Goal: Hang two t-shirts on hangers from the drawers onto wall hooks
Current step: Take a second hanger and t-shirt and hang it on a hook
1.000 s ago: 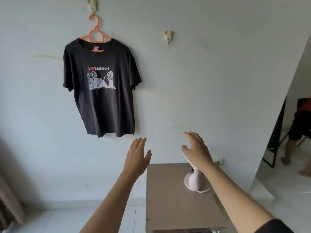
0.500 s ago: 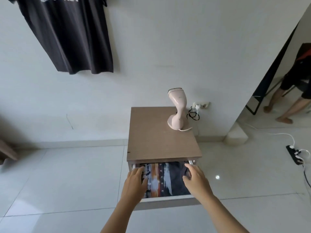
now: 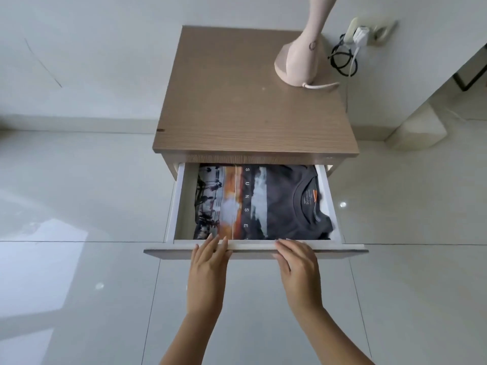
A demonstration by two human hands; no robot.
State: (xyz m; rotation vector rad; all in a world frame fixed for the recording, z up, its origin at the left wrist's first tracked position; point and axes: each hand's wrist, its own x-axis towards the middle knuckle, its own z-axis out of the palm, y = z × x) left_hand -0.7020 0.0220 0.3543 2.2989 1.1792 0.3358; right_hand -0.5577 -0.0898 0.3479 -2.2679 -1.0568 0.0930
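Shirt [image 3: 263,204] folded flat in open drawer [image 3: 342,251], collar toward 3 o'clock, print up, ready for lifting out. At 6 o'clock, left hand [image 3: 208,262] and right hand [image 3: 297,264] resting on drawer front, fingers straight, grasping nothing, likely about to reach in. Steamer [image 3: 300,59] at 1 o'clock on cabinet [image 3: 237,106], clear of reach

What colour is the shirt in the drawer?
The t-shirt is dark grey with an orange sunset picture; the head view shows it.
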